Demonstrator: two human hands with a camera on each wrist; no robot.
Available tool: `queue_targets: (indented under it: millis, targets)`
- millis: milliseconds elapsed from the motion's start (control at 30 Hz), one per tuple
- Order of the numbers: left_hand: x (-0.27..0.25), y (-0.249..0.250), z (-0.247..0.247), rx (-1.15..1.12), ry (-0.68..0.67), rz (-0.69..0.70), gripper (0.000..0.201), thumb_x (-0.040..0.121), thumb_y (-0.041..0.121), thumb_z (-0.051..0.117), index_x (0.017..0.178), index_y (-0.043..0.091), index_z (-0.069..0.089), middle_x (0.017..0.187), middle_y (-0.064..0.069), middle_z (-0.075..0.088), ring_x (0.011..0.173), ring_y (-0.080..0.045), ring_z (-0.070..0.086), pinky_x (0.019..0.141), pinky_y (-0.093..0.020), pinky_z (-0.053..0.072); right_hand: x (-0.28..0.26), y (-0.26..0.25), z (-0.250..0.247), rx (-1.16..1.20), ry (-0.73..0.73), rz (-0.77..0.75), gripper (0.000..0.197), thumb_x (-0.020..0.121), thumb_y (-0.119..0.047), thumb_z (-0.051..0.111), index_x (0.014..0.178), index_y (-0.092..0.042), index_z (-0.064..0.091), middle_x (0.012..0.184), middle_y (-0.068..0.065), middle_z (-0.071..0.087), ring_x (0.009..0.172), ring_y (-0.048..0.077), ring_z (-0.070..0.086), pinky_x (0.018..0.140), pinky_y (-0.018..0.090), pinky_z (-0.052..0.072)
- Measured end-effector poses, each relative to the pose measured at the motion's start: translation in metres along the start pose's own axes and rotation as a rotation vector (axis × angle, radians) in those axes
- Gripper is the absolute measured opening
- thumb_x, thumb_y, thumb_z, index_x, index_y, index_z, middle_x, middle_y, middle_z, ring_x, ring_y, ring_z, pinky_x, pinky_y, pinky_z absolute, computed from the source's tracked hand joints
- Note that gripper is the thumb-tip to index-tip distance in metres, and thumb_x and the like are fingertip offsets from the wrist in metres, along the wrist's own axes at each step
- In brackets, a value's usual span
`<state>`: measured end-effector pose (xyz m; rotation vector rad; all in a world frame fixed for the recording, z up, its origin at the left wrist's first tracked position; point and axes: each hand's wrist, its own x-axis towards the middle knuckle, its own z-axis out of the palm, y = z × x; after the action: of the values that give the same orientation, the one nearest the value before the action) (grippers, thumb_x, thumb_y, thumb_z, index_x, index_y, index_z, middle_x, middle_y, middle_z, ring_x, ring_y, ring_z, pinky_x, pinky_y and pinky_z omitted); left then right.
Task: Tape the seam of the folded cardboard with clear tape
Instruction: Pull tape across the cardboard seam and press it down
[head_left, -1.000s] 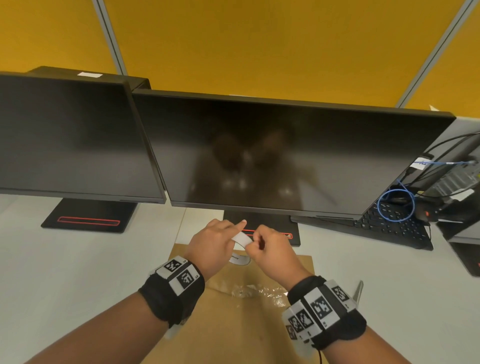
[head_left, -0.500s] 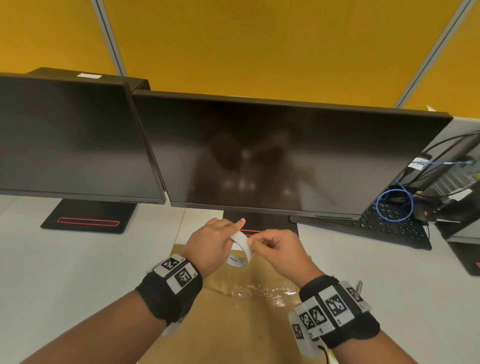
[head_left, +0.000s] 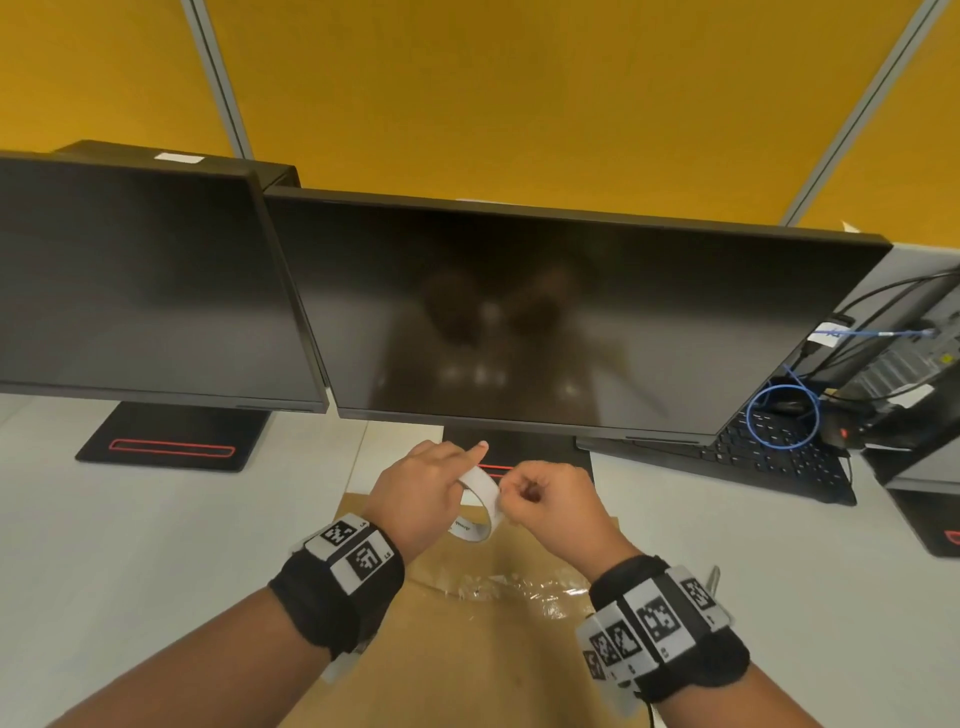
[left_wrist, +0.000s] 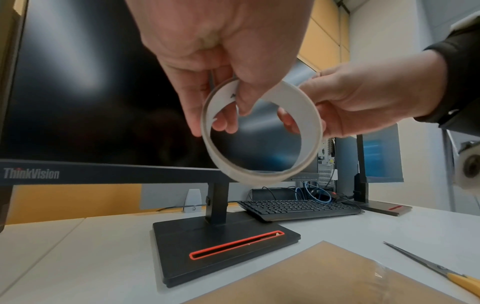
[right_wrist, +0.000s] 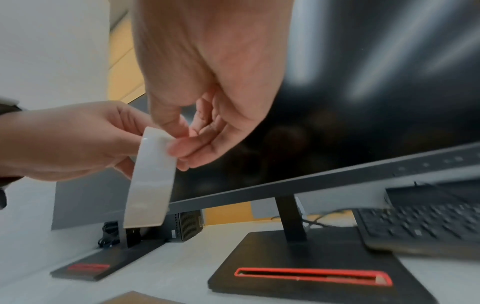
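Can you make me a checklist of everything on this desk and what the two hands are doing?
Surface: white desk, with the cardboard lying flat on it.
Job's things: brown cardboard with crinkled clear tape across it already; tape roll held up above it.
Clutter: scissors with a yellow handle, beside the cardboard.
Hands: left hand holds the roll; right hand has its fingertips at the roll's edge.
Cables: coiled blue cable and black leads at the right.
Surroundings: two dark monitors, a black keyboard, yellow wall panels.
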<state>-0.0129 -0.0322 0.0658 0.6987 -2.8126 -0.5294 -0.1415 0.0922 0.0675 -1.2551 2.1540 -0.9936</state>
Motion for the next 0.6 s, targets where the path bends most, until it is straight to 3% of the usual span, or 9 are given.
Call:
queue_targets:
  millis: [100,233,367,600]
  targets:
    - [0.002,-0.005,-0.004,-0.074,0.015,0.015,0.049,0.096,0.013,0.038,0.142,0.03,0.037,0.129,0.005,0.054,0.118,-0.012,0.045,0.099,-0.022,0.037,-0.002,0.0,-0.005,0.344,-0.104,0.14,0.013,0.09,-0.014,0.062,0.09,-0.015,0.075,0.08,0.004,0.073,0.066,0.012,0.067,0.074,0.025,0.056]
    - [0.008,-0.006,-0.004,-0.151,0.001,0.105,0.048,0.093,0.006,0.042,0.134,0.029,0.049,0.121,0.003,0.058,0.114,-0.014,0.049,0.096,-0.021,0.037,-0.001,-0.014,-0.007,0.677,-0.344,0.304,0.02,0.095,-0.013,0.052,0.095,-0.003,0.07,0.079,0.008,0.07,0.054,0.015,0.059,0.065,0.028,0.052]
    - [0.013,-0.009,0.0,-0.202,-0.054,0.145,0.041,0.09,0.004,0.044,0.123,0.024,0.058,0.117,0.002,0.06,0.109,-0.015,0.054,0.094,-0.024,0.041,0.001,-0.023,-0.005,0.744,-0.414,0.316,0.022,0.096,-0.009,0.042,0.092,-0.004,0.064,0.069,0.003,0.069,0.047,0.016,0.052,0.058,0.024,0.048]
    - [0.012,-0.009,-0.002,-0.189,-0.153,0.212,0.034,0.091,0.008,0.042,0.116,0.024,0.058,0.111,0.003,0.058,0.099,-0.015,0.055,0.084,-0.02,0.042,0.0,-0.022,-0.004,0.752,-0.414,0.353,0.027,0.089,0.0,0.041,0.075,-0.006,0.063,0.055,0.0,0.066,0.042,0.013,0.048,0.056,0.022,0.046]
